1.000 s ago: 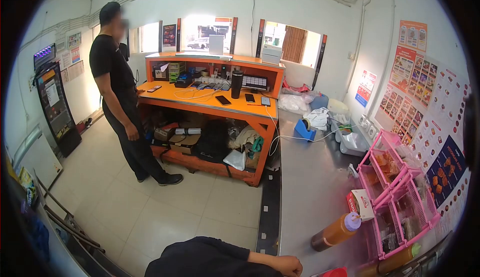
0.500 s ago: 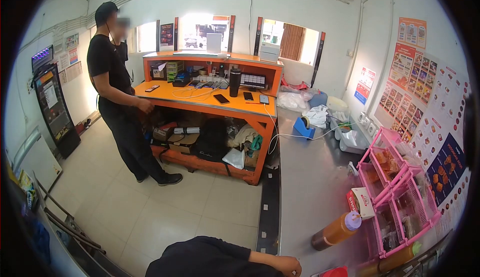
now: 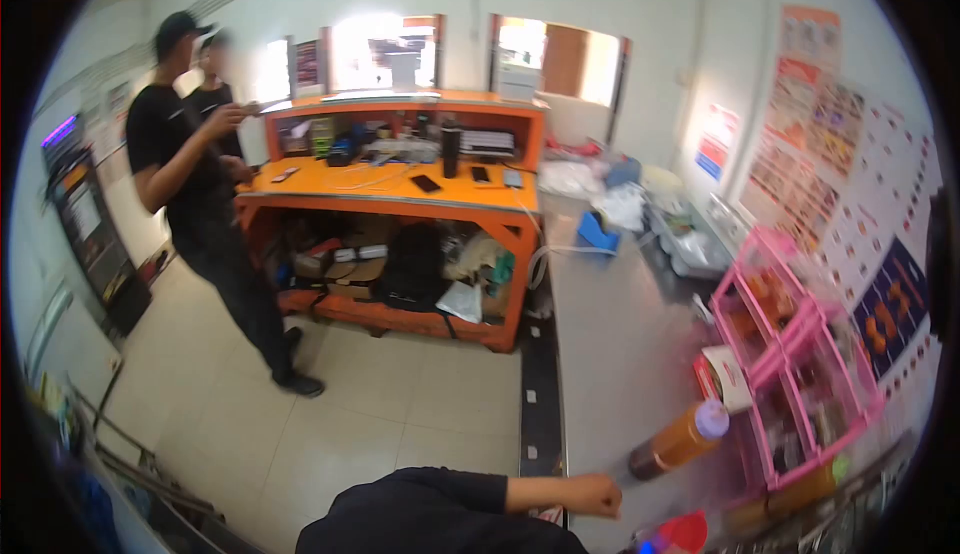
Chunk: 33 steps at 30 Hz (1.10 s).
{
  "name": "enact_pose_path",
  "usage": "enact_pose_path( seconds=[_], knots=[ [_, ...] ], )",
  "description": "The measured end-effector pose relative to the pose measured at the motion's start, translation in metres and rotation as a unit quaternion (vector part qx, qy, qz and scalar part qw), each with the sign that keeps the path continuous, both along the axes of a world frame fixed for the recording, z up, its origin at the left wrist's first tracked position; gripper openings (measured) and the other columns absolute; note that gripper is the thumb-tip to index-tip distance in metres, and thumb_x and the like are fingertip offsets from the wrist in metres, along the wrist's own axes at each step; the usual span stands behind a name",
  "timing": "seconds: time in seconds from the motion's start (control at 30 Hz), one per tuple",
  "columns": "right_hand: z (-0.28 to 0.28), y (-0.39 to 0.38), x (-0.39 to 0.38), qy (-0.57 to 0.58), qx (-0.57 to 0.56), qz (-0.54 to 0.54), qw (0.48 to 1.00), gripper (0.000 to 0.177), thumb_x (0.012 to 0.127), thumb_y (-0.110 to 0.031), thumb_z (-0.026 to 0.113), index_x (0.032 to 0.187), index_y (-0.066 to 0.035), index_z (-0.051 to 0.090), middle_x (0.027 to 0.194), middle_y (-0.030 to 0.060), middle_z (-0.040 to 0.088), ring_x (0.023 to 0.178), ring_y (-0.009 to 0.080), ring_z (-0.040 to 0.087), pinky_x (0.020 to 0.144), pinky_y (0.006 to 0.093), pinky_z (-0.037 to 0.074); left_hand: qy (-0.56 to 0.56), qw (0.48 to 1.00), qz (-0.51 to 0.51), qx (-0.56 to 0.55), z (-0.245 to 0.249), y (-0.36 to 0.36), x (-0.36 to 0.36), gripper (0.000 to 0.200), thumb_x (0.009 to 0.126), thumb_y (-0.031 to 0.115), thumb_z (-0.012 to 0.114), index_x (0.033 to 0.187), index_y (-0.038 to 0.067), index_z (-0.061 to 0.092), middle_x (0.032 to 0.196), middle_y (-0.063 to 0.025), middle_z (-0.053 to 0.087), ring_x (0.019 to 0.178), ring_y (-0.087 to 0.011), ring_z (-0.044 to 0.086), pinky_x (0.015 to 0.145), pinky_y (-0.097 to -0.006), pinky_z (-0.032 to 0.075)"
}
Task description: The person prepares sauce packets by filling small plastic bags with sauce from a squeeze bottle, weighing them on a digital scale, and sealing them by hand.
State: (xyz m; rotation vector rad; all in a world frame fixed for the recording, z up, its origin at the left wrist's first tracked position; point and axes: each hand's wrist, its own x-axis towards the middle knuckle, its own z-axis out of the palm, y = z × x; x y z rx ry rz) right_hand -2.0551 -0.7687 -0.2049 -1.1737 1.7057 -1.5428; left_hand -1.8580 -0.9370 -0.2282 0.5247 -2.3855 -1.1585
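Note:
My left hand (image 3: 595, 495) reaches in from the bottom, its black-sleeved forearm stretched to the right over the edge of the steel counter (image 3: 610, 364). The fingers are curled closed; whatever may be inside them is hidden. Just right of the hand, a squeeze bottle (image 3: 680, 442) with brown-orange sauce and a lilac cap appears tilted in this wide view. A red object (image 3: 684, 532), perhaps a cup, is cut by the bottom edge, with something blue beside it. My right hand is out of the picture.
Pink stacked baskets (image 3: 790, 364) with packets stand by the wall, a small red-and-white box (image 3: 722, 378) beside them. A blue tape dispenser (image 3: 598, 233) sits farther back. Two people in black (image 3: 190, 184) stand left of the orange desk (image 3: 400, 194), which carries phones and a tumbler.
The view has shifted slightly. My left hand has moved up and to the right, nearer the bottle. The nearer person on the left has raised a forearm and changed stance.

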Motion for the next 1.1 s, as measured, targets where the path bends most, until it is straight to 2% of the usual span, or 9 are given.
enact_pose_path(
  seconds=[0.07, 0.1, 0.13, 0.23, 0.3, 0.5, 0.73, 0.97, 1.1],
  knots=[
    [0.010, 0.009, -0.023, 0.066, 0.018, -0.035, 0.997, 0.014, 0.079, -0.014, 0.058, 0.079, -0.001, 0.062, 0.072, 0.0059, 0.060, 0.067, 0.0151, 0.054, 0.067, 0.0275, 0.045, -0.087, 0.995, 0.017, 0.038, -0.002, -0.010, 0.005, 0.019, 0.076, 0.028, 0.061, 0.074, 0.009, 0.062, 0.076, -0.0061, 0.062, 0.079, -0.0229, 0.057, 0.072, -0.0352, 0.045],
    [0.015, 0.009, -0.032, 0.091, -0.050, -0.018, 0.994, 0.021, 0.078, -0.020, 0.059, 0.067, -0.003, 0.057, 0.061, 0.0038, 0.056, 0.059, 0.0099, 0.051, 0.054, 0.0240, 0.040, -0.058, 0.998, -0.012, -0.021, -0.015, -0.014, 0.008, 0.022, 0.075, 0.029, 0.063, 0.084, 0.008, 0.062, 0.091, -0.0082, 0.060, 0.094, -0.0259, 0.053, 0.084, -0.0363, 0.041],
    [0.025, 0.018, -0.039, 0.159, 0.002, -0.077, 0.984, 0.022, 0.074, -0.019, 0.060, 0.062, -0.002, 0.053, 0.058, 0.0043, 0.054, 0.055, 0.0105, 0.049, 0.052, 0.0243, 0.038, -0.078, 0.996, 0.001, -0.053, -0.022, -0.011, 0.006, 0.032, 0.073, 0.031, 0.065, 0.096, 0.008, 0.059, 0.103, -0.0112, 0.056, 0.101, -0.0288, 0.049, 0.090, -0.0359, 0.037],
    [0.050, 0.022, -0.051, 0.055, -0.026, -0.136, 0.989, 0.012, 0.072, -0.011, 0.061, 0.068, -0.001, 0.056, 0.062, 0.0014, 0.053, 0.058, 0.0079, 0.049, 0.054, 0.0224, 0.038, -0.320, 0.939, -0.070, -0.102, -0.031, 0.007, 0.002, 0.075, 0.067, 0.052, 0.064, 0.129, 0.017, 0.038, 0.136, -0.0204, 0.026, 0.127, -0.0382, 0.020, 0.096, -0.0603, 0.020],
    [0.049, 0.026, -0.067, 0.077, -0.030, -0.169, 0.982, 0.013, 0.077, -0.011, 0.060, 0.076, 0.002, 0.059, 0.066, 0.0044, 0.057, 0.062, 0.0105, 0.054, 0.058, 0.0230, 0.041, -0.420, 0.891, -0.111, -0.130, -0.034, 0.022, -0.007, 0.086, 0.067, 0.060, 0.059, 0.137, 0.027, 0.020, 0.144, -0.0157, 0.002, 0.131, -0.0381, -0.004, 0.094, -0.0674, 0.006],
    [0.042, 0.004, -0.090, -0.075, -0.055, -0.236, 0.967, 0.013, 0.081, -0.012, 0.060, 0.082, 0.001, 0.058, 0.070, 0.0046, 0.059, 0.062, 0.0099, 0.055, 0.059, 0.0222, 0.044, -0.421, 0.892, -0.097, -0.132, -0.034, 0.021, -0.009, 0.087, 0.065, 0.059, 0.061, 0.136, 0.032, 0.019, 0.144, -0.0170, -0.006, 0.130, -0.0404, -0.012, 0.092, -0.0682, -0.001],
    [0.002, -0.026, -0.082, -0.088, -0.046, -0.220, 0.970, 0.012, 0.080, -0.010, 0.060, 0.086, 0.000, 0.057, 0.071, 0.0029, 0.059, 0.062, 0.0077, 0.054, 0.060, 0.0209, 0.044, -0.402, 0.901, -0.096, -0.132, -0.037, 0.019, -0.009, 0.087, 0.064, 0.058, 0.063, 0.136, 0.032, 0.021, 0.144, -0.0171, -0.004, 0.130, -0.0413, -0.011, 0.092, -0.0686, -0.001],
    [-0.031, -0.030, -0.089, -0.012, -0.021, -0.242, 0.970, 0.025, 0.074, -0.013, 0.065, 0.095, -0.002, 0.057, 0.092, 0.0066, 0.058, 0.080, 0.0113, 0.053, 0.068, 0.0228, 0.043, -0.390, 0.907, -0.089, -0.130, -0.038, 0.019, -0.008, 0.087, 0.063, 0.057, 0.065, 0.135, 0.031, 0.023, 0.144, -0.0173, -0.004, 0.130, -0.0416, -0.010, 0.092, -0.0688, -0.001],
    [-0.016, -0.030, -0.092, 0.226, 0.061, -0.281, 0.931, 0.032, 0.070, -0.017, 0.067, 0.099, -0.006, 0.058, 0.100, 0.0077, 0.054, 0.099, 0.0220, 0.046, 0.082, 0.0333, 0.038, -0.389, 0.908, -0.089, -0.125, -0.037, 0.019, -0.009, 0.088, 0.062, 0.056, 0.066, 0.135, 0.032, 0.024, 0.143, -0.0176, -0.002, 0.130, -0.0420, -0.010, 0.091, -0.0690, -0.001]
  ],
)
